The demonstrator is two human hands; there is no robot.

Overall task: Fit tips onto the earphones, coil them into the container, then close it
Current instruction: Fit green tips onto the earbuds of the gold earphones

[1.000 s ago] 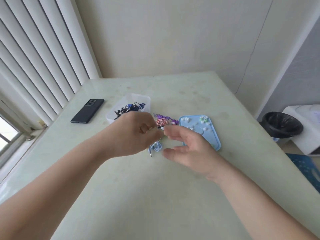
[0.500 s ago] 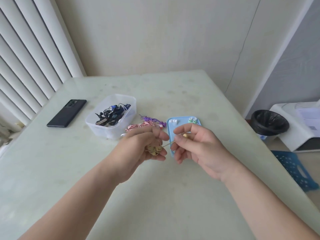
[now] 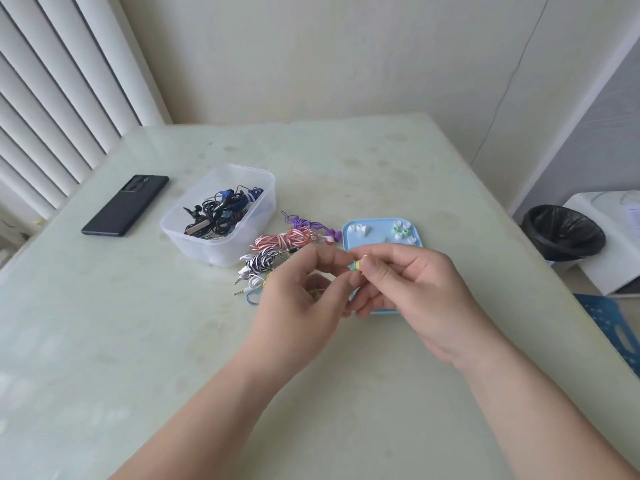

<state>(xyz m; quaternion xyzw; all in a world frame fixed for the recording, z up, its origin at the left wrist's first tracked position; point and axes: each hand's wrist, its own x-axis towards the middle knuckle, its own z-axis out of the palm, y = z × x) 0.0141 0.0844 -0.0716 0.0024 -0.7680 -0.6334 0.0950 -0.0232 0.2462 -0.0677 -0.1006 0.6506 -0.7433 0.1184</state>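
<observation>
Hands meet above the middle of the table (image 3: 138, 341), a little toward its near edge. The right hand (image 3: 415, 292) pinches a small yellow-green earbud (image 3: 356, 265) between thumb and forefinger, its other fingers curled under. The left hand (image 3: 298, 306) is curled too: its forefinger tip touches the earbud from the other side, and a pale cable coil (image 3: 317, 293) sits in its palm, mostly hidden.

Just behind the right hand lies a light blue tray (image 3: 377, 230), partly covered by the fingers. It carries white tips (image 3: 358, 230) at its far left corner and green tips (image 3: 400, 232) at its far right.

Left of the tray, 3 bundles of earphones lie on the table: purple earphones (image 3: 304, 223) farthest back, pink-and-white striped earphones (image 3: 282, 241) in front of them, and black-and-white earphones (image 3: 259, 265) nearest the left hand, with jack plugs trailing out.

Beside these, toward the left edge, stands the clear container (image 3: 207, 251), open, with a tangle of black and blue earphones (image 3: 221, 213) inside. A dark phone (image 3: 125, 205) lies near the table's left edge. Off the right edge stands a bin (image 3: 562, 237) with a black liner.
</observation>
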